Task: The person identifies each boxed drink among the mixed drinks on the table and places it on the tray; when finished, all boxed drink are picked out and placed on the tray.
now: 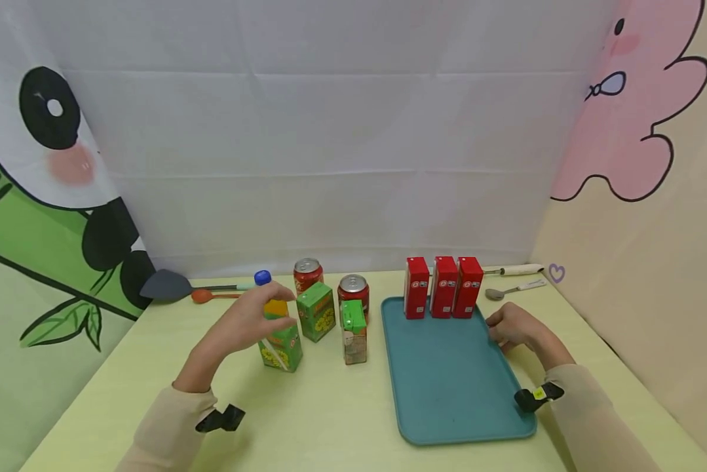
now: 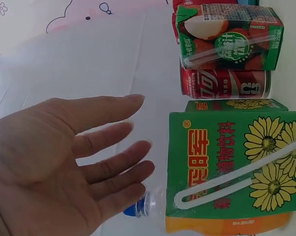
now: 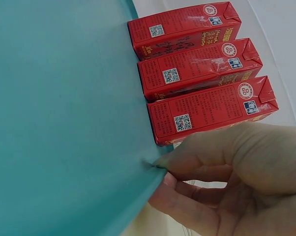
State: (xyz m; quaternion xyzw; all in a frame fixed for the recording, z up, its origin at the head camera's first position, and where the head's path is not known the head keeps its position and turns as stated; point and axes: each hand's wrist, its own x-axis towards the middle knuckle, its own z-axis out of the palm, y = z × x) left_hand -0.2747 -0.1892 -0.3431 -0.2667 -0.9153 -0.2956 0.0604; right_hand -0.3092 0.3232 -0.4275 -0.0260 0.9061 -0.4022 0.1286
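Note:
My left hand [image 1: 249,319] is spread, thumb apart from the fingers, close to a green drink carton [image 2: 236,167] with yellow flowers and a straw. In the left wrist view a gap shows between its fingertips and that carton. Behind the hand stands a blue-capped bottle [image 1: 263,278] of orange drink. My right hand [image 1: 517,328] pinches the right rim of a blue-green tray [image 1: 453,387] between thumb and fingers. Three red drink cartons [image 3: 202,71] stand in a row at the tray's far end.
Another green flower carton [image 1: 316,311], two red cans [image 1: 353,286] and a smaller green-topped carton [image 1: 354,333] stand mid-table. A grey spatula [image 1: 167,286] and an orange spoon [image 1: 202,296] lie far left. A metal spoon [image 1: 497,294] lies beyond the right hand.

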